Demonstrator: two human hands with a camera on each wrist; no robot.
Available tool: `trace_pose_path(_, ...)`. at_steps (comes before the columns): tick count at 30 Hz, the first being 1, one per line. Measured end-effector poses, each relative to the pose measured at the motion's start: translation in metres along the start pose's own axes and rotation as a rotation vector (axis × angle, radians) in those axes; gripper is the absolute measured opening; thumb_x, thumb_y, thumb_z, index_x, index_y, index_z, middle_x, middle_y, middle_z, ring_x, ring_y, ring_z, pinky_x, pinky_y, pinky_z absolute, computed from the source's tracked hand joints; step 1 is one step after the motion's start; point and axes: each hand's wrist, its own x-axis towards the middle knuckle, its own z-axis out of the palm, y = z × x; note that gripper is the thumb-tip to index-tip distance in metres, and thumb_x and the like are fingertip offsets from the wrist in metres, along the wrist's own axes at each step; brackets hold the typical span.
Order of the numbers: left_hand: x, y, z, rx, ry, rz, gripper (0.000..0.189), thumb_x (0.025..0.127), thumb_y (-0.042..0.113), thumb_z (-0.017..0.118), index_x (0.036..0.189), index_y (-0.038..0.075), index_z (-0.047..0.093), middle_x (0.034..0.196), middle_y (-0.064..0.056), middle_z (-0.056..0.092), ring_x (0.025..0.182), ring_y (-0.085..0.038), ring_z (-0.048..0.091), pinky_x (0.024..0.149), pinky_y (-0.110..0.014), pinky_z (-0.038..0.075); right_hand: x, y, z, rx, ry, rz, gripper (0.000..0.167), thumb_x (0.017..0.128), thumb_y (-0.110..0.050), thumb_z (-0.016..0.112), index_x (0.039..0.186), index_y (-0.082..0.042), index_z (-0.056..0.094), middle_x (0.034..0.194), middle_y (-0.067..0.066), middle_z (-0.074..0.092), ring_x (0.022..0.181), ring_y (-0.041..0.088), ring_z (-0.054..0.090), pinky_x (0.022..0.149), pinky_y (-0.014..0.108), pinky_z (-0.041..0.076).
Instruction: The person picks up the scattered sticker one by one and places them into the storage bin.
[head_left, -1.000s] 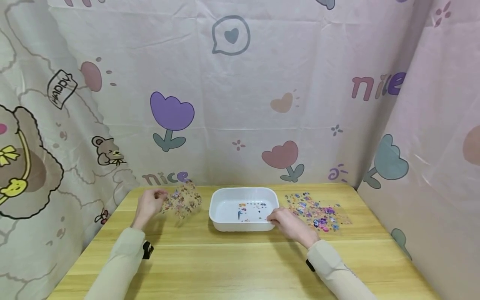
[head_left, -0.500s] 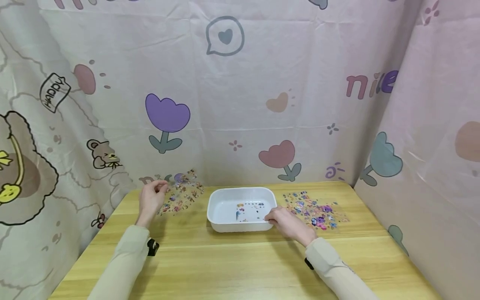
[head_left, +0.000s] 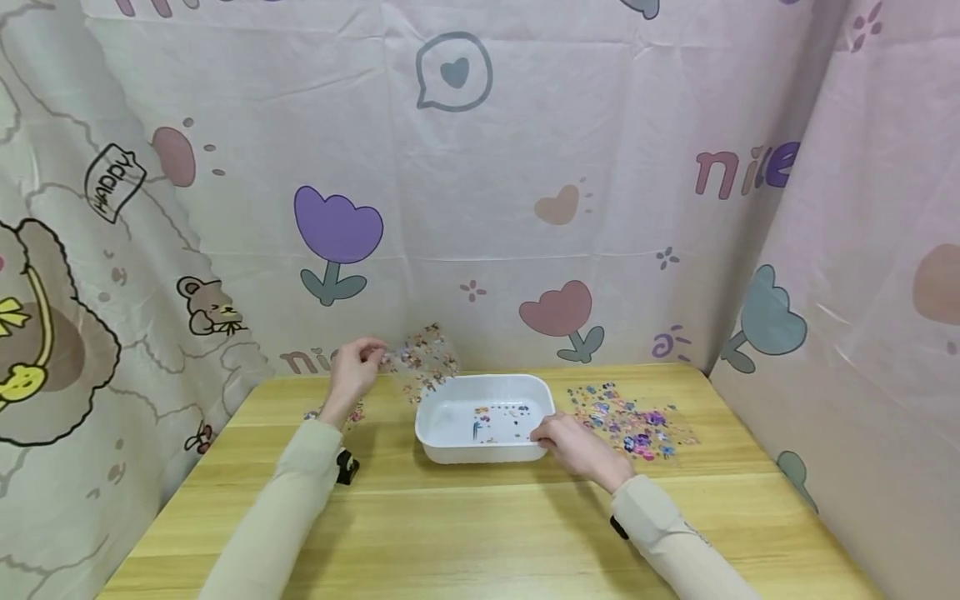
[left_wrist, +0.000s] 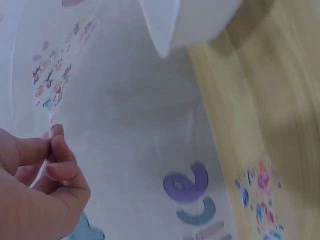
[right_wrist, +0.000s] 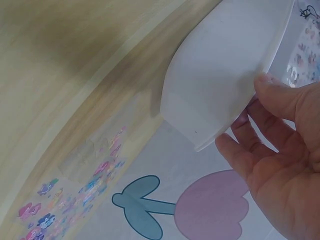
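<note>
My left hand [head_left: 354, 375] pinches a clear sticker sheet [head_left: 429, 357] by its edge, thumb against fingers. Covered in small brownish and coloured figures, the sheet hangs tilted in the air, its lower right part overlapping the back left corner of a white plastic tub [head_left: 480, 453] in the head view. At the tub's front right corner, my right hand [head_left: 579, 448] holds the rim; in the right wrist view the thumb [right_wrist: 277, 95] lies on the rim and the fingers curl at its outer side. Inside the tub lies another sheet [head_left: 504, 425] with sparse stickers.
Right of the tub, colourful sticker sheets [head_left: 637, 427] lie on the wooden table [head_left: 465, 533]. More stickers [head_left: 356, 413] lie on the left, partly hidden behind my left wrist. A printed curtain [head_left: 465, 208] closes off the back and sides.
My left hand has lifted the sticker sheet and carried it right, to the tub's back left corner. Stickers now show on the table where it was. The right hand keeps its place on the rim.
</note>
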Motion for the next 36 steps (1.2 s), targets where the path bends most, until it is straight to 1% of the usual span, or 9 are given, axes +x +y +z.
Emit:
trace_pose_path(6,0.000,0.007,0.034,0.009,-0.166,0.018,0.023,0.100,0.007,0.050,0.116,0.002,0.066,0.106,-0.018,0.067,0.086,-0.027,0.061,0.060,-0.026,0.046,0.001,0.000,0.004,0.012,-0.007,-0.002,0.018,0.090,0.003,0.064,0.105,-0.001,0.073,0.101,0.010,0.074,0.095,0.025,0.068,0.086,0.037,0.056)
trace_pose_path(9,-0.001,0.011,0.052,0.008,-0.221,0.022,0.023,0.098,0.003,0.050,0.114,0.001,0.066,0.105,-0.018,0.066,0.086,-0.027,0.061,0.061,-0.026,0.047,0.001,0.000,0.005,0.011,0.001,-0.003,0.018,0.089,0.003,0.064,0.105,-0.001,0.073,0.100,0.009,0.074,0.094,0.024,0.068,0.086,0.037,0.056)
trace_pose_path(12,-0.003,0.017,0.068,0.034,-0.261,0.028,0.022,0.097,0.001,0.050,0.113,0.000,0.066,0.103,-0.016,0.066,0.086,-0.024,0.061,0.066,-0.027,0.051,0.001,0.000,0.005,0.005,0.010,-0.006,0.018,0.089,0.003,0.064,0.104,-0.001,0.073,0.099,0.009,0.073,0.093,0.024,0.067,0.085,0.037,0.056)
trace_pose_path(14,-0.004,0.019,0.078,0.060,-0.274,0.039,0.021,0.097,0.002,0.051,0.110,0.001,0.067,0.101,-0.013,0.066,0.085,-0.022,0.061,0.068,-0.028,0.051,0.001,0.000,0.005,0.002,0.010,-0.008,0.018,0.089,0.002,0.064,0.104,-0.001,0.073,0.099,0.009,0.073,0.094,0.024,0.067,0.086,0.037,0.056)
trace_pose_path(19,-0.007,0.021,0.101,0.092,-0.290,0.050,0.020,0.094,0.000,0.052,0.104,0.003,0.068,0.102,-0.013,0.067,0.085,-0.023,0.061,0.068,-0.030,0.050,0.001,0.000,0.004,0.004,0.007,-0.008,0.018,0.089,0.002,0.065,0.104,-0.002,0.073,0.099,0.009,0.074,0.093,0.024,0.068,0.086,0.036,0.056)
trace_pose_path(23,-0.009,0.021,0.118,0.120,-0.308,0.030,0.022,0.089,-0.003,0.051,0.102,0.002,0.068,0.106,-0.015,0.068,0.084,-0.024,0.060,0.065,-0.029,0.048,0.001,-0.001,0.004,0.004,0.006,-0.006,0.017,0.089,0.002,0.065,0.103,-0.001,0.073,0.098,0.009,0.073,0.093,0.023,0.068,0.085,0.036,0.056)
trace_pose_path(25,-0.011,0.021,0.125,0.139,-0.306,0.025,0.023,0.087,-0.003,0.050,0.100,0.002,0.068,0.104,-0.015,0.069,0.082,-0.024,0.060,0.062,-0.029,0.048,0.001,-0.001,0.004,0.004,0.007,-0.009,0.017,0.089,0.003,0.065,0.103,-0.001,0.073,0.098,0.009,0.073,0.093,0.024,0.068,0.085,0.036,0.056)
trace_pose_path(31,-0.013,0.023,0.141,0.202,-0.278,0.015,0.024,0.082,-0.007,0.050,0.094,0.003,0.067,0.095,-0.012,0.067,0.078,-0.022,0.058,0.062,-0.029,0.047,0.000,0.000,0.001,0.000,0.019,-0.007,0.016,0.088,0.003,0.065,0.102,-0.001,0.073,0.096,0.009,0.074,0.091,0.024,0.068,0.083,0.037,0.057)
trace_pose_path(36,-0.016,0.026,0.148,0.251,-0.249,0.015,0.025,0.078,-0.010,0.054,0.094,0.002,0.067,0.095,-0.013,0.067,0.082,-0.027,0.060,0.071,-0.037,0.051,-0.001,0.002,0.001,-0.003,0.030,0.000,0.017,0.088,0.002,0.065,0.102,-0.002,0.074,0.097,0.008,0.074,0.090,0.023,0.068,0.083,0.036,0.057)
